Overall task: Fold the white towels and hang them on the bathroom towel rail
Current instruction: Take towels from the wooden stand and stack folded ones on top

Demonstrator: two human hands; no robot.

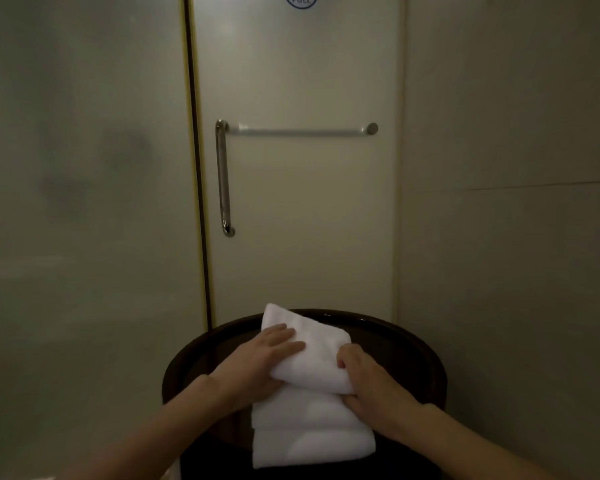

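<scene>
- Folding is in hand: a soft white terry towel [312, 351] lies doubled over at the middle of a round dark wooden table [413, 344] with a raised rim.
- The left hand [267, 355] rests on the towel's left part, its fingers [288, 346] straight and close together, pressing the cloth flat towards the table top.
- The right hand [371, 382] grips the towel's right edge, its fingers [343, 358] curled into the fold.
- More white folded layers [312, 441] lie on the table's near side and reach over its near rim. I cannot tell whether they are a second towel or the rest of the same one.
- Beyond the table's far rim stands a pale door [309, 220]. High above the table, a slim horizontal silver metal towel rail [298, 132] crosses it, and nothing hangs on the rail.
- A vertical chrome handle [223, 178] runs down from the rail's left end, and a blue round sticker [301, 0] sits higher up.
- My judgement is that the fold on the table is nearly done, but no towel has been hung yet, so the task is well short of halfway.
</scene>
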